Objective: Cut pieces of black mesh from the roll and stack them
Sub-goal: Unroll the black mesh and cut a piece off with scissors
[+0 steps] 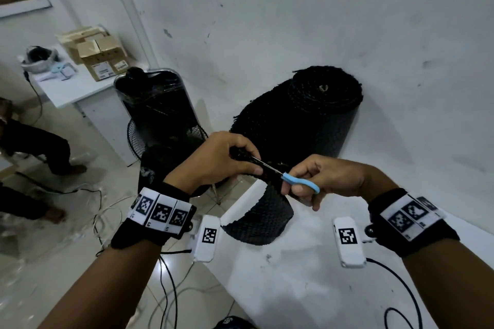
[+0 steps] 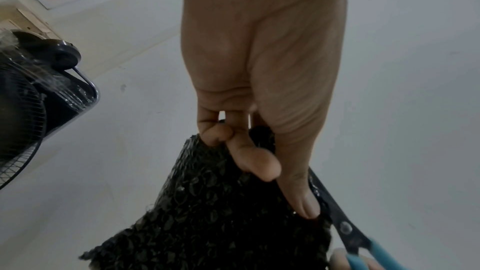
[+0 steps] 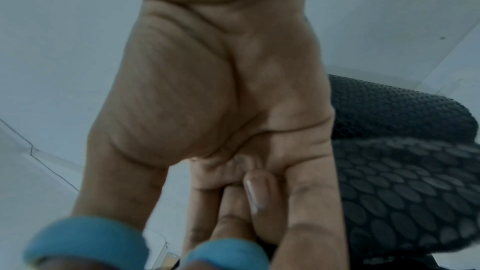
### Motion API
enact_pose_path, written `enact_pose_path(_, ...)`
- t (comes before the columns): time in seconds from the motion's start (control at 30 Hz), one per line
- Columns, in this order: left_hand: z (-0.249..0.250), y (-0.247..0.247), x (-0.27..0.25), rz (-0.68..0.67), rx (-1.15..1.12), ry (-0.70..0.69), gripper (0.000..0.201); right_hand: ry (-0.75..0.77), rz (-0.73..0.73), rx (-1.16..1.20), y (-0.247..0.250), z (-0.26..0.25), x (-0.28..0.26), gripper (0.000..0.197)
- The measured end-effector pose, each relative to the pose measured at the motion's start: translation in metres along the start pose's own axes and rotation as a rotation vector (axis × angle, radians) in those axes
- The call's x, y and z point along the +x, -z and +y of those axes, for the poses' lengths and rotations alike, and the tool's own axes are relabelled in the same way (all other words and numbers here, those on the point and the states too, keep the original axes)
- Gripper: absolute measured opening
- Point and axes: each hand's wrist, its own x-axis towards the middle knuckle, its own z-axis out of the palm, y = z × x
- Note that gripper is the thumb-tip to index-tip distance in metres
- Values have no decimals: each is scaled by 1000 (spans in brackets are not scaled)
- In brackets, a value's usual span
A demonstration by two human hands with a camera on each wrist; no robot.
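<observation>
A big roll of black mesh (image 1: 307, 115) stands on the white table (image 1: 320, 288) against the wall. A strip of mesh (image 1: 263, 219) runs from it towards me and curls down onto the table. My left hand (image 1: 227, 160) pinches the strip's raised edge (image 2: 221, 202) between thumb and fingers. My right hand (image 1: 318, 181) holds blue-handled scissors (image 1: 296, 180), thumb and fingers through the loops (image 3: 88, 239). The blades (image 2: 335, 210) lie along the mesh edge, right beside my left thumb. The blade tips are hidden by my left hand.
A black fan (image 1: 157, 115) wrapped in plastic stands left of the table. Cardboard boxes (image 1: 99, 53) sit on a far white table. Cables (image 1: 165, 288) trail over the floor. Another person's legs (image 1: 40, 149) are at the left edge.
</observation>
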Motion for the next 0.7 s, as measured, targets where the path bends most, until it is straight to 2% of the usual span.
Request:
enact_pose_path(0.17,3,-3,-1,10,10,-15,14,38,-2,11,-2,-5,2,42)
enact_pose_path(0.3,3,-1,-1,-35,-4,-10,16,23,-1,-50,0,-5,0,26)
enact_pose_path(0.43,4,-2,1,-32,-28,-19,16,20,-27,-15,-1,-6,1,33)
enact_pose_path(0.57,5,-2,1,-29,-38,-19,17,18,-12,-34,-1,-6,1,28)
enact_pose_path(0.7,5,0,-1,-38,-51,-17,20,-14,-28,-52,2,-5,-4,47)
